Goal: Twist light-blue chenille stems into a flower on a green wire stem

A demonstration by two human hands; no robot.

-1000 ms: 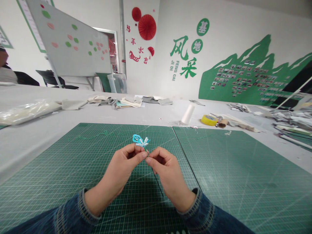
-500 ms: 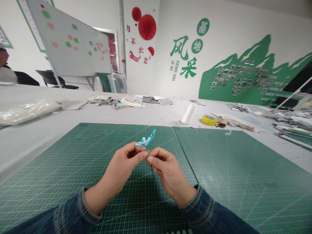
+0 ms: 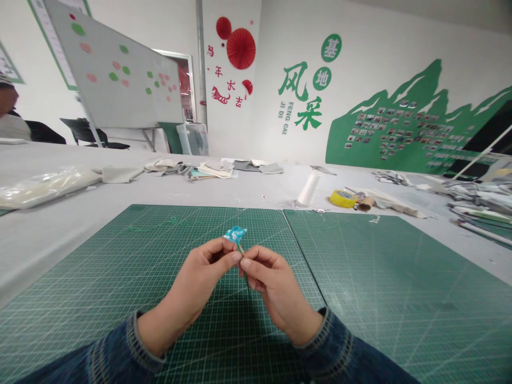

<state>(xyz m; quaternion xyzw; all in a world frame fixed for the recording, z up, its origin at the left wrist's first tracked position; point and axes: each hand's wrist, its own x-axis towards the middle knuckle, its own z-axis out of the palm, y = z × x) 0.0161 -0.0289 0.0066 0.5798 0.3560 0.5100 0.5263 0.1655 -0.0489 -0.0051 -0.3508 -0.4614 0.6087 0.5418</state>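
Observation:
A small blue beaded flower (image 3: pixel 235 234) with pale beads stands up from between my hands on a thin green stem (image 3: pixel 240 249). My left hand (image 3: pixel 206 274) is closed, thumb and forefinger pinching the stem just under the petals. Close beside it, my right hand (image 3: pixel 276 282) pinches the same stem slightly lower, its thumb tip nearly meeting the left one. The lower stem pokes out dark beneath my fingers. Both hands are held over a green cutting mat (image 3: pixel 160 277) printed with a grid.
A second cutting mat (image 3: pixel 380 266) adjoins on the right. Beyond stand a white thread cone (image 3: pixel 309 189) and a yellow tape roll (image 3: pixel 343 198). Fabric pieces (image 3: pixel 216 168) lie farther back, and a plastic-wrapped bundle (image 3: pixel 48 186) is at left. Green thread (image 3: pixel 172 221) lies on the mat. A person (image 3: pixel 8 106) sits far left.
The flower has turned about its stem: the long petal that pointed up to the right no longer sticks out, and the petals look more bunched. Both hands keep nearly the same place.

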